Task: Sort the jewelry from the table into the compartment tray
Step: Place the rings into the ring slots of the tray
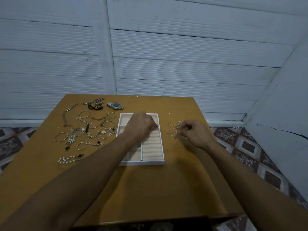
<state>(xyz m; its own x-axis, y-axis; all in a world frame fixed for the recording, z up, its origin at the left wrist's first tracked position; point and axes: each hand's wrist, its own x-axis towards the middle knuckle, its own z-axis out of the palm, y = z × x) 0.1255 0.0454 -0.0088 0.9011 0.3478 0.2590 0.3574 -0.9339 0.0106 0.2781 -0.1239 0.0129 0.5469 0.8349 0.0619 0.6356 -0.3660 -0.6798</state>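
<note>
Left hand [141, 125] curls onto the ring rolls [152, 147] inside the tray [141, 163]; any grip is hidden. Right hand [194, 133] pinches one of the rings [171, 133], roughly a dozen just right of the tray. Press each ring upright between two rolls. One watch [115, 105] lies beyond the tray, about six bangles [61, 136] left of it.

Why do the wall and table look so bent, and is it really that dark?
Head view: the wide-angle lens splays the table edges and tilts the wall planks; the light is dim and bluish, without glare; the forearms cast a soft shadow across the table's near end; the thin rings right of the tray look soft.
</note>
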